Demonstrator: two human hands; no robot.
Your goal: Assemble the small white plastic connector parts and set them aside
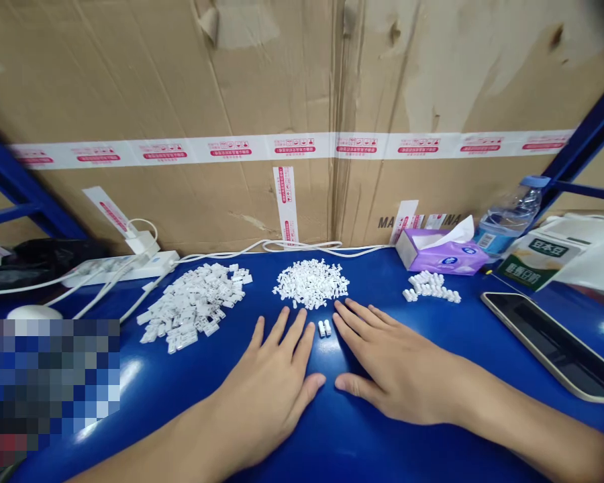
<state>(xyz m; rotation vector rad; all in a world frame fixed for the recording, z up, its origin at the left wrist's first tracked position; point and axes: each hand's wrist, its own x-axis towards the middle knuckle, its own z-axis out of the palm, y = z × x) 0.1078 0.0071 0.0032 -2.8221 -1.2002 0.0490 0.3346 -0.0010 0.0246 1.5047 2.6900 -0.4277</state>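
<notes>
My left hand (pixel 266 382) and my right hand (pixel 387 362) both lie flat, palms down, on the blue table (pixel 332 436), fingers stretched out and holding nothing. Between their fingertips sit two small white plastic parts (pixel 324 328) side by side. Just beyond the fingers is a pile of tiny white parts (pixel 312 283). A wider heap of larger white flat pieces (pixel 194 305) lies to the left. A small cluster of white assembled pieces (pixel 431 286) lies to the right.
A cardboard wall (pixel 302 121) closes the back. A white power strip with cables (pixel 131 265) and a white mouse (pixel 34 312) sit at left. At right are a purple tissue pack (pixel 440 253), a water bottle (pixel 508 218), a green-labelled packet (pixel 538 261) and a dark tablet (pixel 558 345).
</notes>
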